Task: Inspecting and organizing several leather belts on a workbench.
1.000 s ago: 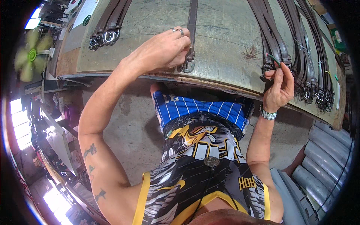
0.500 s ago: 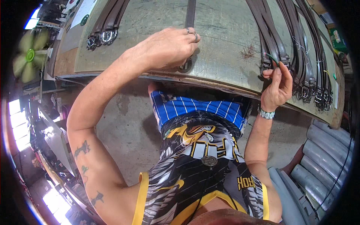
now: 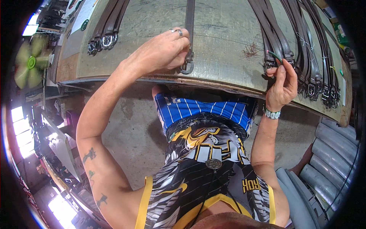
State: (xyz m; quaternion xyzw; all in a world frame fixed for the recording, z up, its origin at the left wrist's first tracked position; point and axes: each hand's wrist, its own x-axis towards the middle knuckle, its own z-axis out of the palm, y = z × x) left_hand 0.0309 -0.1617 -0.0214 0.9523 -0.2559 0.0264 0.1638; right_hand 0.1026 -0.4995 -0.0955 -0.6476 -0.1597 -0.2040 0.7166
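On the left of the workbench [image 3: 225,42], a belt bundle [image 3: 110,26] lay with buckles toward the person. Next, left hand [image 3: 164,51] was curled at the left edge of the single belt [image 3: 190,21], just above its buckle [image 3: 187,68]; fingertips hidden, couldn't tell if it gripped anything. Then a reddish thread tuft [image 3: 251,50]. Right of that, right hand [image 3: 280,91] had thumb and index pinched on a thin green stick's [image 3: 275,57] lower end, tip pointing up-left by more belts [image 3: 271,24].
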